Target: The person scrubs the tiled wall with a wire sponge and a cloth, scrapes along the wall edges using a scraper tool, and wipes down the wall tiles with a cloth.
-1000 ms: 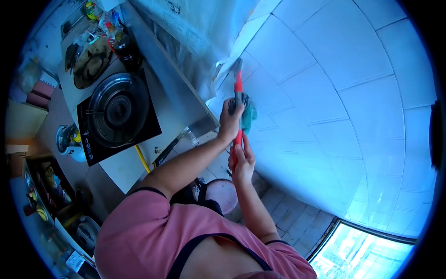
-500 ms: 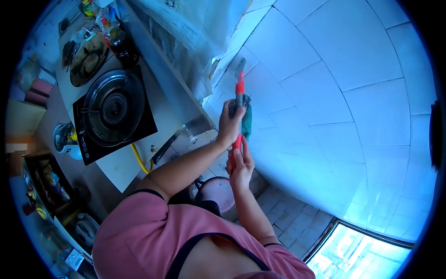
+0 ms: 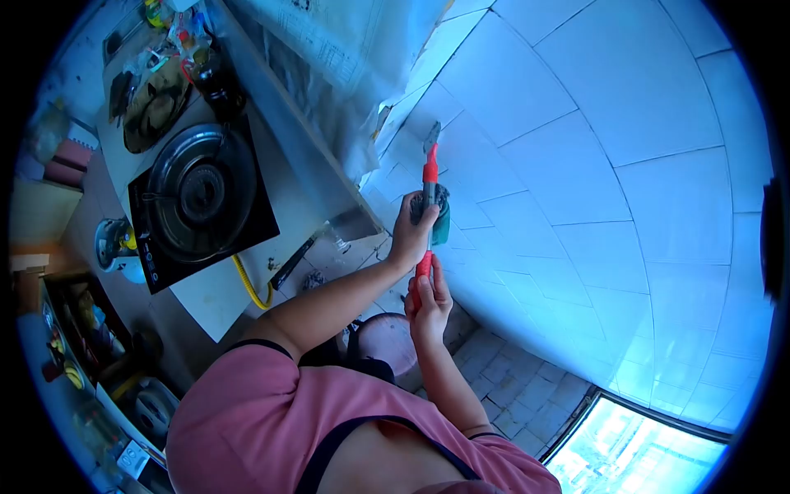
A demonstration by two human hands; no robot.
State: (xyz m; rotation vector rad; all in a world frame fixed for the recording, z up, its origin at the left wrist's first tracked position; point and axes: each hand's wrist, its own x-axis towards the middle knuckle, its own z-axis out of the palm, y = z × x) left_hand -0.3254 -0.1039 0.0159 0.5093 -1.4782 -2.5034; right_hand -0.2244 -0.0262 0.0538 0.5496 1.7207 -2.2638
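Note:
A long tool (image 3: 430,169) with a flat metal tip, red collar, grey shaft and red lower grip stands roughly upright in the head view, near the tiled wall. My left hand (image 3: 409,235) is closed around its shaft, pressing a dark mesh-like and green pad (image 3: 443,226) against it. Just below, my right hand (image 3: 429,306) has its fingers wrapped on the red grip. The exact kind of tool is unclear, and part of the pad is hidden by my left fingers.
A black cooktop (image 3: 262,206) holding a wide dark pan (image 3: 169,235) sits on the counter to the left. Bottles (image 3: 216,82) and clutter stand behind it. A round pale basin (image 3: 387,342) is below my arms; a window (image 3: 642,449) lies at lower right.
The tool has shifted slightly down and right, and its metal tip looks sharper. Both hands have moved down a little, keeping their hold.

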